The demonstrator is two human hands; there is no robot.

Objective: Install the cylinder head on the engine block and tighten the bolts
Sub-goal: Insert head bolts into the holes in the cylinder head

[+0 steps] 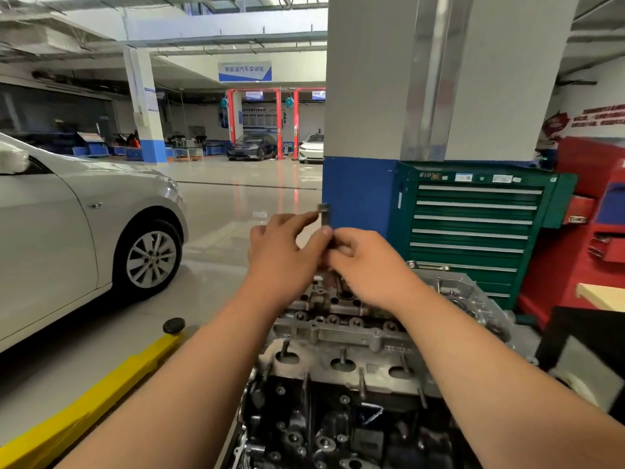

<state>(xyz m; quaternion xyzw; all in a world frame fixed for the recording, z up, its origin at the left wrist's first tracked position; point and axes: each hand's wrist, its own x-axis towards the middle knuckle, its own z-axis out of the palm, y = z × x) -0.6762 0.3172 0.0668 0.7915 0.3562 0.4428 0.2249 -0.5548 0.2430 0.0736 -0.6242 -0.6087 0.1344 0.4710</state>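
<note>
Cylinder head: we are seeing the cylinder head [341,330] already sitting on top of the engine block [338,431], so we are judging the placing step as done.
Bolt in hand: we are holding a dark bolt [324,220] upright above the far part of the head — its capped top is sticking up over our fingers.
Left hand: our left hand [284,252] is pinching the bolt near its upper end, thumb and forefinger closed on it.
Right hand: our right hand [368,262] is gripping the lower part of the same bolt, fingers curled shut around it.
What is left: we are taking it that this bolt is not yet in its hole, and that tightening is not yet begun — no wrench is showing anywhere near us.
Hidden: our hands and forearms are covering the bolt's lower shank and the hole it is meant for, so we cannot tell whether its tip is touching the head.
Hard to make out: we cannot tell how many other head bolts are already seated; the recesses are too dark and small, and the block's lower part is running out of frame.
</note>
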